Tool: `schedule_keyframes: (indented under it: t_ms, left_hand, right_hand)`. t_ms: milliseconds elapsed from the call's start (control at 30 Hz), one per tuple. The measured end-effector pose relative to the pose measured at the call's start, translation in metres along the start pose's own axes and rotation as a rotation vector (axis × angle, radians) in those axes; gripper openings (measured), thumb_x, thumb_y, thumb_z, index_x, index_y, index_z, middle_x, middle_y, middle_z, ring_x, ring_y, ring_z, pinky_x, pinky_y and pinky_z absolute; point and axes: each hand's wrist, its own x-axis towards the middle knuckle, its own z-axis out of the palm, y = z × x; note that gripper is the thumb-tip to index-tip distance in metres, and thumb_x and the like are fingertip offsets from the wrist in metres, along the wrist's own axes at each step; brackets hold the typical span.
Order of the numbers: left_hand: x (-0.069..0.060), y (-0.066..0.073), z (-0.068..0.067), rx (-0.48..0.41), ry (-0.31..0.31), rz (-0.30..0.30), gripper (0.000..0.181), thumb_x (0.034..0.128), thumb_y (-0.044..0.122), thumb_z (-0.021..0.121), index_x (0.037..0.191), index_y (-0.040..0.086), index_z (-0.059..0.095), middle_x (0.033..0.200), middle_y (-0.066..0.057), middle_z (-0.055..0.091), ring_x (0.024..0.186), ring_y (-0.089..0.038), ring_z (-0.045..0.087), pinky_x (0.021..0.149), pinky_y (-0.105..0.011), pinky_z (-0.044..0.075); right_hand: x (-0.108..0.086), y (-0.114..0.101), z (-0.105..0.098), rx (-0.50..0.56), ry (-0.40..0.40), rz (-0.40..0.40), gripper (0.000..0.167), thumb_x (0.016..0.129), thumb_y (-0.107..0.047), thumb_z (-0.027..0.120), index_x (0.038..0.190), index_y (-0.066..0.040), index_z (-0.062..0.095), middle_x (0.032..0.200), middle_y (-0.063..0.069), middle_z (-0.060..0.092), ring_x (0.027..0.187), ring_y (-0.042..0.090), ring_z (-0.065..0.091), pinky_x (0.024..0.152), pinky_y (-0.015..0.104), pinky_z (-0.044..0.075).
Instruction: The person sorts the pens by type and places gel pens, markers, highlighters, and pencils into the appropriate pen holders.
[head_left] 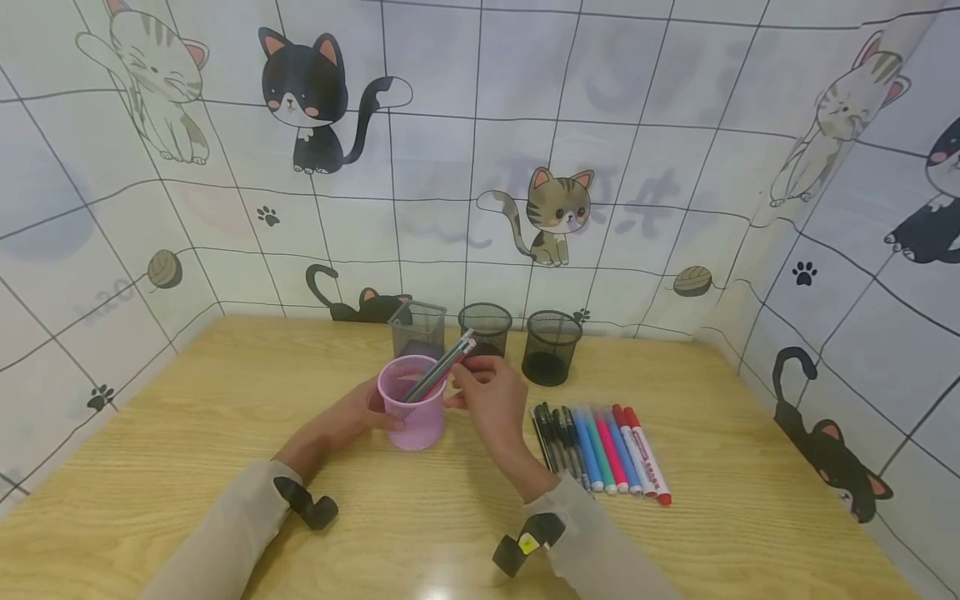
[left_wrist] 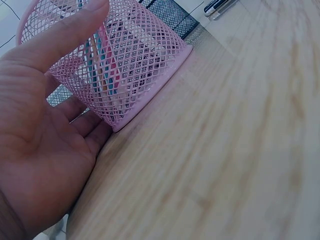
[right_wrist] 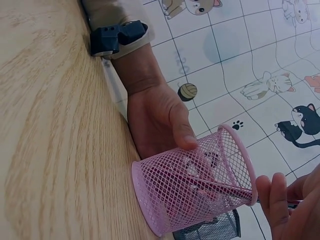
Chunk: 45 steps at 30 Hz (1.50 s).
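A round pink mesh pen holder stands upright on the wooden table. My left hand grips it from the left side, thumb towards me and fingers behind, as the left wrist view also tells. Several thin pencils lean to the right inside the holder, their lower ends visible through the mesh. At the rim, my right hand pinches the pencils near their upper part. Only part of that hand shows at the edge of the right wrist view, so the exact fingertip contact is partly hidden.
Behind the pink holder stand a square grey mesh holder and two round black mesh holders. Black pens, coloured markers and red-capped white markers lie in a row at the right. Cat-print sheeting surrounds the table.
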Motion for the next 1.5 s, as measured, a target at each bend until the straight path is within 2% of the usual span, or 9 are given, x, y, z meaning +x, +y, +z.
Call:
schedule_keyframes:
  t_ms: [200,267,400,633,867,1067,1200,1367,1500]
  left_hand:
    - [0.001,0.001,0.001,-0.005,-0.010,0.010,0.080,0.0795,-0.004,0.071,0.147,0.002,0.028,0.144,-0.017,0.040,0.129,-0.028,0.041,0.104,-0.029,0.035]
    - [0.001,0.001,0.001,-0.003,-0.013,0.013,0.080,0.0798,-0.003,0.071,0.147,0.003,0.028,0.143,-0.018,0.041,0.129,-0.028,0.041,0.104,-0.029,0.036]
    - [0.001,0.001,0.001,-0.004,-0.013,0.007,0.078,0.0804,-0.004,0.071,0.147,0.003,0.029,0.142,-0.019,0.042,0.128,-0.028,0.043,0.103,-0.030,0.037]
    - [-0.002,0.001,0.002,0.014,-0.004,0.007,0.078,0.0804,-0.005,0.070,0.147,0.007,0.031,0.141,-0.016,0.044,0.127,-0.028,0.045,0.102,-0.031,0.038]
    - [-0.002,0.002,0.002,0.019,0.006,0.009,0.077,0.0801,-0.006,0.069,0.146,0.006,0.032,0.141,-0.015,0.046,0.127,-0.028,0.045,0.102,-0.030,0.037]
    - [0.000,0.001,0.001,0.016,-0.006,0.015,0.078,0.0800,-0.003,0.071,0.146,0.004,0.031,0.140,-0.015,0.046,0.127,-0.027,0.044,0.103,-0.030,0.037]
    - [0.001,0.000,0.001,0.019,-0.011,0.028,0.078,0.0803,-0.003,0.071,0.146,0.004,0.031,0.141,-0.017,0.045,0.127,-0.028,0.044,0.103,-0.030,0.036]
    - [0.001,-0.001,0.001,0.025,-0.012,0.028,0.077,0.0805,-0.003,0.071,0.146,0.004,0.031,0.141,-0.017,0.044,0.128,-0.028,0.043,0.104,-0.030,0.036]
    - [0.001,0.000,0.001,0.023,-0.011,0.029,0.077,0.0806,-0.003,0.071,0.146,0.004,0.031,0.141,-0.018,0.044,0.127,-0.028,0.044,0.103,-0.030,0.037]
  right_hand:
    - [-0.003,-0.004,-0.008,0.041,0.002,0.010,0.026,0.086,-0.010,0.070,0.104,0.006,0.060,0.076,0.015,0.068,0.056,0.027,0.067,0.058,0.040,0.057]
    - [-0.007,-0.013,-0.012,0.025,0.011,0.009,0.024,0.087,-0.008,0.069,0.103,0.007,0.060,0.074,0.013,0.067,0.058,0.030,0.067,0.058,0.039,0.057]
    - [-0.011,-0.025,-0.022,-0.004,0.018,-0.005,0.021,0.088,-0.008,0.067,0.103,0.006,0.061,0.078,0.018,0.067,0.058,0.030,0.067,0.058,0.037,0.057]
    - [-0.008,-0.018,-0.050,-0.015,0.019,-0.034,0.020,0.089,-0.015,0.069,0.104,-0.003,0.064,0.082,0.015,0.068,0.059,0.027,0.067,0.062,0.037,0.057]
    - [-0.010,-0.021,-0.079,-0.032,0.071,-0.059,0.021,0.088,-0.015,0.069,0.103,0.000,0.064,0.083,0.018,0.068,0.057,0.027,0.066,0.062,0.038,0.057]
    - [-0.014,-0.022,-0.098,-0.113,0.077,-0.042,0.024,0.088,-0.022,0.070,0.101,-0.003,0.064,0.085,0.015,0.068,0.059,0.026,0.067,0.064,0.036,0.057]
    - [-0.020,-0.017,-0.106,-0.148,0.076,-0.022,0.021,0.089,-0.017,0.069,0.101,-0.001,0.064,0.085,0.017,0.068,0.059,0.026,0.067,0.062,0.037,0.057]
    - [-0.026,-0.004,-0.116,-0.282,0.073,0.014,0.020,0.089,-0.017,0.069,0.101,-0.003,0.066,0.087,0.016,0.069,0.057,0.027,0.067,0.059,0.038,0.056]
    - [-0.028,0.011,-0.123,-0.382,0.042,0.042,0.015,0.087,-0.017,0.070,0.097,-0.006,0.069,0.083,0.016,0.070,0.056,0.030,0.066,0.049,0.035,0.053]
